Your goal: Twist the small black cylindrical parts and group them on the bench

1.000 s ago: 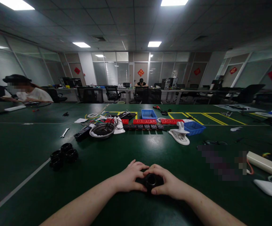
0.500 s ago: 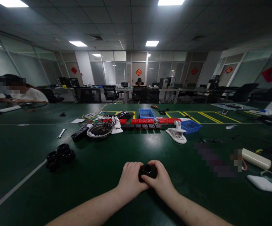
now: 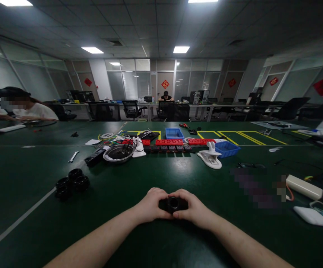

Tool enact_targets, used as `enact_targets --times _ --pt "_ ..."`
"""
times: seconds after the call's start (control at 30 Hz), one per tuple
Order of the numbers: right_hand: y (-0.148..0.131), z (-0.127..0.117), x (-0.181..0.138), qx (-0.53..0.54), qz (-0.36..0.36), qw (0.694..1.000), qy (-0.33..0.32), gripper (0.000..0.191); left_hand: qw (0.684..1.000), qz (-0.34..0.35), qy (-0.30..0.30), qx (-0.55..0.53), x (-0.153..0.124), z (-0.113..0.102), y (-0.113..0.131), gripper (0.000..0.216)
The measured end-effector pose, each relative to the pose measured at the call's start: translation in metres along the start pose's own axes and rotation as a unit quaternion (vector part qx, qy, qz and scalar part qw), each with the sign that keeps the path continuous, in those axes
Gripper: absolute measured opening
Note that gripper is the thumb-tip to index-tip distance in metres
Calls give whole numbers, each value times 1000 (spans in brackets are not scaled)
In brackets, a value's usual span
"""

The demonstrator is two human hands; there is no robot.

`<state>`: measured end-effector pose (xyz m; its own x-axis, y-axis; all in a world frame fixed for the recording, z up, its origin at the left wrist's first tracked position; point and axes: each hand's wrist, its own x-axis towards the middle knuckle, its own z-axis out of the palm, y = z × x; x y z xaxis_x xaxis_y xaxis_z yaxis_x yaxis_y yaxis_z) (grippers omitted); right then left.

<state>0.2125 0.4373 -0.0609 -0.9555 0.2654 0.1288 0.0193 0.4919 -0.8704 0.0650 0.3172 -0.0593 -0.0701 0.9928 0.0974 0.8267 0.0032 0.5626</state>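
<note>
Hands, left [image 3: 151,205] and right [image 3: 193,208], are clamped together on a black ring [image 3: 173,203] between the fingertips, now turned level with its hole facing up after being tipped and higher a moment ago, with bare green table [image 3: 161,175] ahead and spare rings [image 3: 72,182] far left.

There is just one camera, and it sits on the person's head. It looks forward and a little down, across a big green table [image 3: 161,175]. The two hands, left hand [image 3: 151,205] and right hand [image 3: 194,209], are very near, at the bottom middle. Far things, like the blue bin [image 3: 174,133] and the back windows [image 3: 139,78], look small. The edges bend, and everything looks squashed flat.
</note>
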Motion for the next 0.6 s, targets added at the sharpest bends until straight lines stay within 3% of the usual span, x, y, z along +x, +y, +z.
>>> enact_targets --times 0.13,0.3,0.43,0.6 --pt "-3 -6 1 24 -18 997 -65 47 998 33 -37 -27 -1 -4 -9 39" --pt "-9 -8 0 22 -12 996 -84 45 997 48 -46 -40 -1 -4 -12 33" --pt "-5 -3 -2 4 -13 1000 -26 47 997 47 -36 -52 -3 -5 -13 39" --pt "7 13 -1 -33 17 991 131 40 1000 -3 2 -25 -8 2 -10 96"
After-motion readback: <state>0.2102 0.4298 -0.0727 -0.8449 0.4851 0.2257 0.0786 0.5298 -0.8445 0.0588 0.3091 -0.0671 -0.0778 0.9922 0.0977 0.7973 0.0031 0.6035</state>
